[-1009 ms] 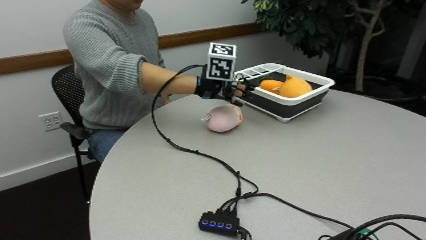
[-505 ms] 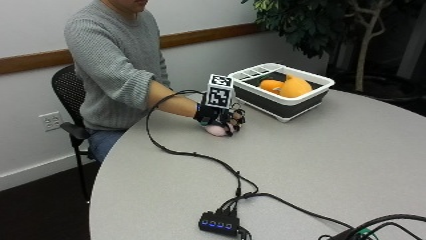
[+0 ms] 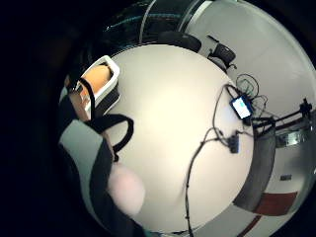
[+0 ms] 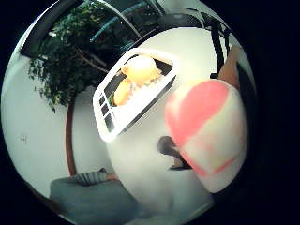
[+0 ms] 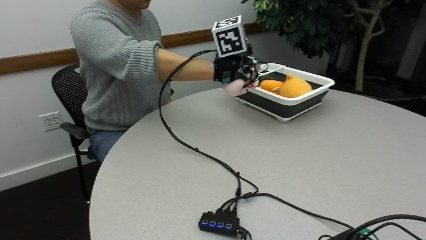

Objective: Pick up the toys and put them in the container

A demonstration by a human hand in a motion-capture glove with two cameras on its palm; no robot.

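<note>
My gloved right hand point(image 5: 235, 70) is raised above the table and grips a pink and white toy point(image 5: 234, 87), which peeks out below the fingers. The hand hovers just beside the near end of the white and black container point(image 5: 303, 104). Two orange toys point(image 5: 286, 87) lie inside that container. In the thumb side palm view the pink and white toy point(image 4: 206, 129) fills much of the picture, with the container point(image 4: 105, 117) and its orange toys point(image 4: 140, 70) beyond it. In the little finger side palm view the pink toy point(image 3: 126, 190) sits against the palm, and the container point(image 3: 112, 81) is close by.
A black cable point(image 5: 193, 147) trails from the hand across the round grey table point(image 5: 346, 165) to a small hub with blue lights point(image 5: 218, 222) near the front edge. A potted tree point(image 5: 313, 25) stands behind the container. The person sits on a black chair point(image 5: 66, 100).
The hand came down onto the pink toy on the table, closed round it, and has lifted it up toward the container.
</note>
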